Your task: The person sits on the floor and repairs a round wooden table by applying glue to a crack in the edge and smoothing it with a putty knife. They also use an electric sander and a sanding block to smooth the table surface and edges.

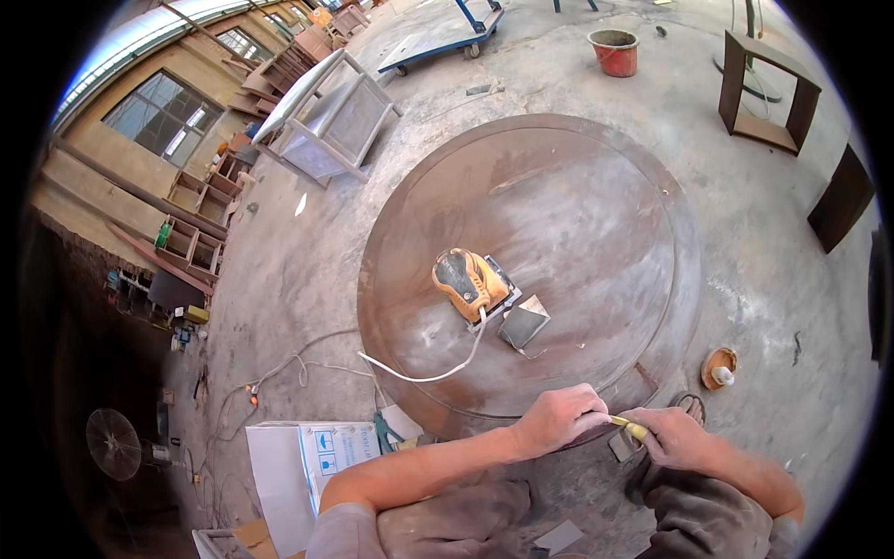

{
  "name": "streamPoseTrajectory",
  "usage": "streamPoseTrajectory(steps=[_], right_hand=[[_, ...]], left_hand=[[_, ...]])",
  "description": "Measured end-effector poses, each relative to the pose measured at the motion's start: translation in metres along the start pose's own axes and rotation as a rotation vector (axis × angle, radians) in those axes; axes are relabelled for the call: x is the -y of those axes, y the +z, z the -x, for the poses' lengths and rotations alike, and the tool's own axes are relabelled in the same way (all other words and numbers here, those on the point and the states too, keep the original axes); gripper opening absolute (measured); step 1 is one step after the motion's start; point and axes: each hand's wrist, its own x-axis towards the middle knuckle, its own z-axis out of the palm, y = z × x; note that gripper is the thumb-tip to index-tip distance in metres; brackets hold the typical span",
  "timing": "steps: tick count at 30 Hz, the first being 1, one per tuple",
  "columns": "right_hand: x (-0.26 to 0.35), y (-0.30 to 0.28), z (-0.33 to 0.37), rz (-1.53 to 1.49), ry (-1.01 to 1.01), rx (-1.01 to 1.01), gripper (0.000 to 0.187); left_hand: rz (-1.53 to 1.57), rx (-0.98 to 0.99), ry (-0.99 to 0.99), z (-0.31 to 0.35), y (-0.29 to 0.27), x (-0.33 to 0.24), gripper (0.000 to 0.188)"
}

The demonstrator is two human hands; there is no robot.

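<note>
My left hand point(564, 419) and my right hand point(672, 436) are close together at the near right rim of a large round brown tabletop point(559, 373). Between them is a small roll of yellow tape point(637, 430). The right fingers are closed round the roll, while the left fingers pinch its narrow stretched end. Pale dust coats much of the tabletop. On it rests a yellow and black electric sander point(470, 284) with a white cord point(419, 378). Touching distance from the sander lies a dark sanding sheet or pad point(525, 322) with a pale folded corner.
A white cardboard box point(279, 475) stands left of my legs, near cables point(300, 359) on the floor. A shallow orange-brown dish point(718, 369) sits to the right. Farther off are a red bucket point(615, 58), a blue-edged trolley point(438, 47), a pale frame cabinet point(335, 121) and an open wooden frame point(768, 93).
</note>
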Motion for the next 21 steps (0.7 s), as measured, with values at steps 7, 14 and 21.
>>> streamPoseTrajectory(steps=[7, 14, 21], right_hand=[[0.004, -0.001, -0.016, -0.561, 0.136, 0.168, 0.059], [-0.017, -0.005, 0.032, 0.217, 0.079, -0.397, 0.063], [-0.043, 0.003, 0.045, 0.454, 0.104, -0.477, 0.064]], left_hand=[[0.265, 0.056, -0.323, -0.005, -0.011, -0.001, 0.011], [-0.498, -0.122, 0.24, -0.007, -0.024, 0.048, 0.021], [-0.556, -0.12, 0.177, -0.007, -0.019, 0.068, 0.041]])
